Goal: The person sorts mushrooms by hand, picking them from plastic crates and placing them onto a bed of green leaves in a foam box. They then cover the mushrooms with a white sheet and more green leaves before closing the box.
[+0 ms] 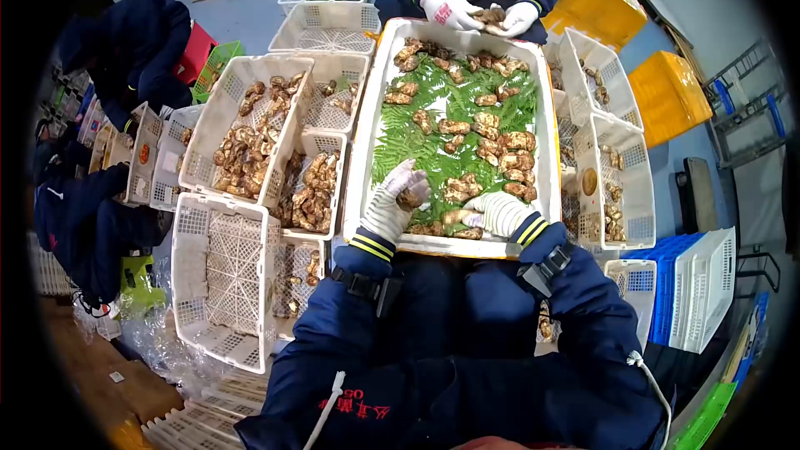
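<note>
In front of me stands a white foam box (357, 175) lined with green fern leaves (400, 137). Brown-and-white matsutake-like mushrooms (488, 148) lie on the leaves in loose rows. My left hand (395, 197), in a striped white glove, is at the box's near left corner, its fingers curled round a brown mushroom (408, 199). My right hand (500, 213), gloved the same way, reaches over the near rim with its fingertips closed on a pale mushroom (457, 217) low over the leaves. Another mushroom cluster (462, 188) lies between the hands.
Across the box, a co-worker's gloved hands (477, 15) hold a mushroom. Crates of mushrooms (193, 146) stand at left, beside an upturned-looking white crate (229, 271). More crates (640, 179) and a blue-and-white stack (692, 292) are at right. Other people (137, 42) work at far left.
</note>
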`<state>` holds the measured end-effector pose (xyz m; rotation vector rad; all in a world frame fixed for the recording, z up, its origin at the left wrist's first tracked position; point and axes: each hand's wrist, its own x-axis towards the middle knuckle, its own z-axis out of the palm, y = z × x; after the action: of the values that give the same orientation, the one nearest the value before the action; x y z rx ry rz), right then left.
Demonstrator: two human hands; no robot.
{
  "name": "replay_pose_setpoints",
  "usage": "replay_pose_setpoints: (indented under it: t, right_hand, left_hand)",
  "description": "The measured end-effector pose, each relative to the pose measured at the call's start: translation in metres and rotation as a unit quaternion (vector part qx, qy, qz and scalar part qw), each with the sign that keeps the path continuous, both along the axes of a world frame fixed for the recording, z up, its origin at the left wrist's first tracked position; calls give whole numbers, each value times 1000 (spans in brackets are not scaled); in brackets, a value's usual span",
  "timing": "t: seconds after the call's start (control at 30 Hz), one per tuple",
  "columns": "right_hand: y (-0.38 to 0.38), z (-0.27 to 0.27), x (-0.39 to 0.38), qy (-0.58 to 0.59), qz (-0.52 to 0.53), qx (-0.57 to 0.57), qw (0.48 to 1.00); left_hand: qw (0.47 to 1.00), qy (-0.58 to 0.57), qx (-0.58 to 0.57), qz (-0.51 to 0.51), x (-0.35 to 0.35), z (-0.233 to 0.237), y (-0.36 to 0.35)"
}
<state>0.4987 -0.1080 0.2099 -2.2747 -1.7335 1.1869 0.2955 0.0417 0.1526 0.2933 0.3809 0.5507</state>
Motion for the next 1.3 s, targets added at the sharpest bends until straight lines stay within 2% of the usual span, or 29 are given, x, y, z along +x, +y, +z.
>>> replay_pose_setpoints:
  t: [0.07, 0.13, 0.17, 0.2, 0.27, 0.3, 0.33, 0.4, 0.53, 0.6, 0.63, 0.67, 0.7, 0.73, 0.8, 0.83, 0.87, 0.93, 1.07, 1.1, 1.2, 1.3]
  right_hand:
    - [-1, -2, 6, 53, -33, 102, 993]
    - [-4, 17, 4, 254, -191, 113, 941]
    - [2, 25, 3, 270, -215, 81, 935]
    - [3, 34, -6, 326, -256, 96, 905]
    - [7, 16, -11, 387, -271, 135, 871]
    - [8, 11, -13, 398, -272, 138, 865]
    - [13, 10, -19, 438, -303, 117, 838]
    - [22, 8, -31, 443, -312, 119, 832]
    - [29, 24, -48, 330, -249, 89, 906]
    - [30, 18, -32, 242, -199, 85, 946]
    - [30, 27, -24, 164, -154, 55, 973]
    - [28, 35, -17, 84, -106, 24, 991]
    - [22, -17, 13, -65, -8, 66, 996]
    - [21, 15, 5, -87, -14, -45, 995]
    - [5, -18, 23, -115, 49, -119, 985]
    - [-5, -20, 19, -119, 59, -105, 986]
    - [-15, -20, 19, -64, 77, -32, 994]
    - [-15, -21, 2, -134, 88, -77, 984]
    - [-21, -36, 3, -120, 28, -65, 990]
    - [-24, -43, 8, -52, 0, -55, 997]
    - [-26, -44, 10, -29, 4, -49, 998]
    - [-29, -45, 10, -49, 8, 6, 999]
  left_hand:
    - [1000, 29, -6, 10, -2, 7, -3]
    - [998, -46, 7, -40, -4, 1, 2]
    - [998, -52, 1, -43, -4, 2, 1]
    - [997, -58, -5, -47, -5, 4, 0]
    - [997, -23, 5, -69, -7, 7, -1]
    - [996, -14, 18, -84, -10, 12, -1]
    - [995, -4, 31, -98, -13, 17, -1]
    - [995, -22, 29, -93, -14, 26, -5]
    - [994, -73, -3, -83, -12, 19, -7]
    - [994, -89, -27, -63, -7, -2, -5]
    - [995, -41, -61, -74, -10, 20, -3]
    - [994, -44, -65, -72, -11, 19, -3]
    - [994, -47, -70, -69, -11, 18, -3]
    - [994, -51, -74, -65, -11, 18, -3]
    - [994, -46, -74, -61, -10, 15, -2]
    - [995, -44, -72, -59, -10, 15, -2]
    - [995, -41, -70, -57, -10, 15, -2]
    - [996, -41, -56, -58, -9, 10, -2]
    - [998, -12, -35, -50, -8, 13, -3]
    - [998, -3, -32, -47, -8, 15, -3]
    - [999, -6, -14, -46, -7, 13, -4]
    - [999, 4, -22, -45, -6, 11, -4]
